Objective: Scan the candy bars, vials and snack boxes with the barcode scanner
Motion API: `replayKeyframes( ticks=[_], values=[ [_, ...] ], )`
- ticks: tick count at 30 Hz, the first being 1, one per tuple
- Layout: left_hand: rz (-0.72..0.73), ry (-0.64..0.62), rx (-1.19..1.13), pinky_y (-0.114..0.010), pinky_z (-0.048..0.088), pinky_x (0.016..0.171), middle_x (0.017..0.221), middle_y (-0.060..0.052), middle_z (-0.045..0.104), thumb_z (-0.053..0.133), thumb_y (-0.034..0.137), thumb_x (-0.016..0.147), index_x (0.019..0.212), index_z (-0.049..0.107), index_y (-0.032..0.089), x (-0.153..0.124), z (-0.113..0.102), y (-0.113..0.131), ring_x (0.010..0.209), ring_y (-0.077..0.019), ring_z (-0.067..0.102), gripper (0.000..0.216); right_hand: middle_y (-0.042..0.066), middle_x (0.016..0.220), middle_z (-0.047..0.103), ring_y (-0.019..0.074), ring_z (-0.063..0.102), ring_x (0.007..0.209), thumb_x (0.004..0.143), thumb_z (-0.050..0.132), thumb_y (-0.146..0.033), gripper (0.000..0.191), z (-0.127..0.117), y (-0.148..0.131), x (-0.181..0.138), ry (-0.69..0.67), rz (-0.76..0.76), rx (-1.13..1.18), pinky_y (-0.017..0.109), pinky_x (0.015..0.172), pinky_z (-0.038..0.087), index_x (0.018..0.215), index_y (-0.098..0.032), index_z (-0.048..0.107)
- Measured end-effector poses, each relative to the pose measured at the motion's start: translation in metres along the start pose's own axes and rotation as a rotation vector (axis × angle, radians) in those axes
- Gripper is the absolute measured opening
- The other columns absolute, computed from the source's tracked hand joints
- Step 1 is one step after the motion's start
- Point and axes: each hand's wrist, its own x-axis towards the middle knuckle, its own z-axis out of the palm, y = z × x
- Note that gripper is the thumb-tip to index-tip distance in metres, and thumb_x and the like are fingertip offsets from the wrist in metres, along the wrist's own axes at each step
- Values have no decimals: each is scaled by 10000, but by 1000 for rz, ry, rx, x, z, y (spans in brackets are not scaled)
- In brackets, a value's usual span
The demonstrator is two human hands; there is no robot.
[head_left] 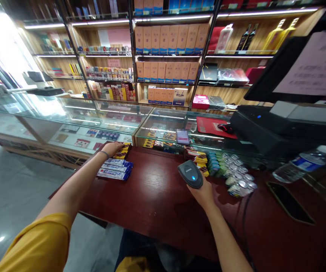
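Note:
In my right hand (204,192) is a dark grey barcode scanner (190,173), held by its handle above the table, with a blue light showing on its head. My left hand (113,148) reaches forward to a pile of yellow-and-brown snack packets (124,151). Its fingers are stretched over the pile's far left side; the thumb is hidden. Blue-and-silver snack packets (114,169) lie in a row just nearer to me. Beyond the scanner sit more yellow packets (201,158), green-and-blue packs (214,164) and several small silver-topped containers (238,173).
A dark red wooden table (151,196) lies before me, against a glass display counter (109,113). At the right are a black phone (290,202), a tilted water bottle (304,164), a cable (246,223) and a black monitor (282,68). Stocked shelves (168,56) line the back wall.

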Motion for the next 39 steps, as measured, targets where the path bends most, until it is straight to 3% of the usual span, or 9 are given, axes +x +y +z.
replayKeyframes(
  ticks=[6, 12, 16, 19, 21, 23, 31, 35, 39],
  values=[
    [10, 67, 27, -330, 495, 859, 1167, -152, 695, 637, 159, 833, 1239, 569, 212, -9, -7, 12, 1066, -275, 677, 416, 70, 876, 770, 301, 746, 876, 700, 666, -389, 563, 2, 2, 0, 56, 11, 15, 359, 741, 583, 1234, -221, 600],
    [-211, 251, -109, -334, 488, 768, 951, -142, 718, 572, 236, 884, 1061, 619, 182, -11, -23, 22, 919, -289, 696, 191, 102, 901, 771, 311, 746, 882, 707, 661, -417, 591, 3, 9, 1, 102, -27, 50, 390, 756, 591, 1244, -180, 593],
    [-422, 672, -623, -322, 493, 768, 926, -84, 713, 588, 287, 860, 974, 641, 195, -6, -31, 59, 888, -251, 676, 156, 110, 919, 773, 313, 748, 859, 693, 680, -429, 609, -2, 17, 4, 142, -44, 42, 398, 739, 594, 1241, -176, 595],
    [-467, 857, -1359, -273, 517, 705, 889, -39, 694, 647, 301, 800, 911, 612, 187, 0, -29, 107, 791, -180, 661, 163, 98, 905, 773, 308, 748, 853, 695, 691, -428, 604, -9, 21, 7, 156, -55, 57, 397, 739, 597, 1236, -179, 592],
    [-420, 828, -1796, -257, 535, 702, 884, -8, 686, 707, 280, 749, 913, 591, 195, 3, -25, 143, 761, -141, 655, 218, 100, 913, 772, 304, 747, 866, 705, 697, -429, 591, -15, 22, 9, 170, -54, 75, 393, 751, 596, 1228, -175, 590],
    [-390, 779, -2069, -257, 550, 753, 881, 7, 689, 745, 217, 713, 909, 589, 199, 4, -22, 180, 772, -115, 659, 252, 104, 921, 770, 299, 747, 870, 712, 701, -427, 584, -21, 21, 10, 178, -56, 90, 386, 756, 596, 1224, -169, 586],
    [-417, 650, -2484, -324, 534, 964, 877, -16, 720, 674, 84, 817, 928, 609, 183, 13, -5, 303, 839, -107, 700, 161, 44, 943, 771, 293, 747, 915, 733, 689, -389, 572, -50, 14, 2, 76, 5, 11, 372, 772, 587, 1266, -253, 529],
    [-445, 598, -2536, -325, 530, 985, 893, -12, 726, 651, 76, 839, 936, 611, 188, 18, 9, 333, 857, -107, 706, 153, 23, 1000, 765, 288, 745, 926, 718, 693, -343, 626, -61, 13, -9, 25, 32, -44, 347, 754, 574, 1309, -297, 492],
    [-417, 563, -2499, -338, 523, 998, 919, -11, 724, 685, 111, 825, 946, 609, 197, 20, 21, 340, 897, -118, 707, 167, 12, 978, 768, 276, 748, 894, 709, 698, -306, 631, -65, 14, -20, -4, 28, -87, 303, 706, 549, 1306, -306, 495]
  ],
)
